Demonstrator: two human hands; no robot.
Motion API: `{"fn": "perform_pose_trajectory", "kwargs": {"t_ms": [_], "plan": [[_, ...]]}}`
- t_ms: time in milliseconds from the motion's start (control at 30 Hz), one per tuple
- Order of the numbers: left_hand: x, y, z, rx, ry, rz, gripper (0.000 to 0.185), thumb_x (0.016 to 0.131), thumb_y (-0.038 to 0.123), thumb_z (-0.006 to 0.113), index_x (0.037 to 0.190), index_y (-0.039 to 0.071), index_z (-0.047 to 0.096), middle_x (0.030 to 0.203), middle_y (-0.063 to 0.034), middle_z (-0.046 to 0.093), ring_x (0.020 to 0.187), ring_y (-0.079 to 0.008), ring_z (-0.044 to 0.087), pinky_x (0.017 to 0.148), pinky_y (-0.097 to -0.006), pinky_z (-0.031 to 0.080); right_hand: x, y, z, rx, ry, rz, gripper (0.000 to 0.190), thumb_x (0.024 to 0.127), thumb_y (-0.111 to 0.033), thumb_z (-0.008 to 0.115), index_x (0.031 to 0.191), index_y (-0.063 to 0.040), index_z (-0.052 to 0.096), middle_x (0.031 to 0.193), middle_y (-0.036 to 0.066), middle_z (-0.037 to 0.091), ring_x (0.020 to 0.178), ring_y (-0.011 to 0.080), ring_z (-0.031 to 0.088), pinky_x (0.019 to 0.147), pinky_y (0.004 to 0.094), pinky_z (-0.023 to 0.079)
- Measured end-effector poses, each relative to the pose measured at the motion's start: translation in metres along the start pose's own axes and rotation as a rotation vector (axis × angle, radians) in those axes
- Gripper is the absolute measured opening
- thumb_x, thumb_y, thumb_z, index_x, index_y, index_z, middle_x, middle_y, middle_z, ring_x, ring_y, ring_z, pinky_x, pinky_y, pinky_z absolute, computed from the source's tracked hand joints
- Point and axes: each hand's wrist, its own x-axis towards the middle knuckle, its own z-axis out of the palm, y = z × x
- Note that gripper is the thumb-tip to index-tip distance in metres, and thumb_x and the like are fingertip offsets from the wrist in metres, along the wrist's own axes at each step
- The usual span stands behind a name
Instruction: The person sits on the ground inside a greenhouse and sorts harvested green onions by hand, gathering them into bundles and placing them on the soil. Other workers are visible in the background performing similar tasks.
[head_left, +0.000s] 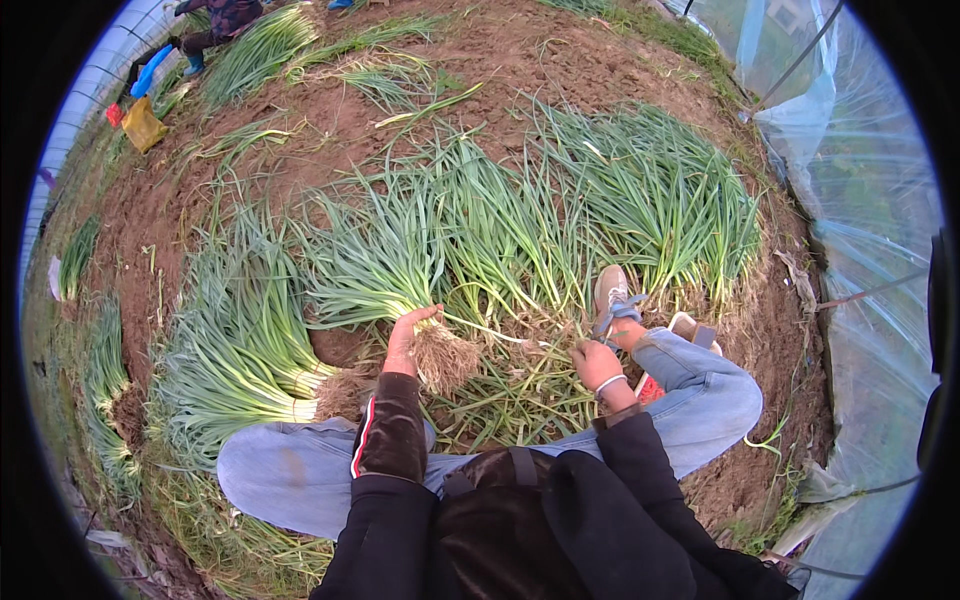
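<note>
My left hand (403, 341) grips a bundle of green onions (386, 281) around its pale lower stems. The bundle's leaves fan away from me, and its brown roots (448, 358) hang on the near side. A single loose stalk (487, 330) stretches from near the bundle towards the right. My right hand (598, 365) is curled beside my right shoe (611, 289), close to some thin leaf scraps; whether it holds any cannot be made out. Left of the bundle, more green onions (240, 330) lie with their roots (345, 391) near my left knee.
Loose green onions (495, 210) and another pile (660, 195) lie ahead on the soil. Stripped leaves (502, 409) cover the ground between my legs. Something red (651, 390) is partly hidden under my right leg. Plastic sheeting (870, 225) borders the right. Another person (225, 19) is far left.
</note>
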Motion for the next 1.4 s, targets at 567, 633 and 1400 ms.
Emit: {"fn": "perform_pose_trajectory", "kwargs": {"t_ms": [567, 633, 1400], "plan": [[0.007, -0.026, -0.035, -0.123, -0.014, -0.093, 0.019, 0.077, 0.009, 0.063, 0.091, -0.003, 0.064, 0.089, -0.0109, 0.067, 0.073, -0.0199, 0.064, 0.071, -0.0319, 0.051, 0.008, -0.032, -0.072, 2.018, -0.182, 0.192, 0.017, 0.092, -0.021, 0.052, 0.083, -0.008, 0.060, 0.053, -0.006, 0.029, 0.043, 0.0082, 0.026, 0.040, 0.0234, 0.019], [0.013, -0.035, -0.042, -0.064, 0.001, -0.065, 0.019, 0.076, 0.009, 0.064, 0.091, -0.002, 0.063, 0.090, -0.0110, 0.068, 0.074, -0.0197, 0.064, 0.072, -0.0324, 0.052, 0.007, -0.013, -0.126, 2.227, 0.404, 0.210, 0.023, 0.095, -0.022, 0.047, 0.081, -0.006, 0.058, 0.054, -0.005, 0.030, 0.044, 0.0073, 0.022, 0.040, 0.0234, 0.019], [-0.028, 0.033, 0.026, 0.233, 0.187, 0.187, 0.019, 0.074, 0.001, 0.058, 0.090, -0.008, 0.064, 0.081, -0.0131, 0.067, 0.066, -0.0203, 0.065, 0.059, -0.0309, 0.053, 0.153, -0.045, 0.093, 0.308, -0.107, -0.052, 0.047, 0.091, -0.035, 0.038, 0.099, 0.004, 0.063, 0.099, 0.028, 0.061, 0.095, 0.0435, 0.056, 0.088, 0.0449, 0.043]]}}
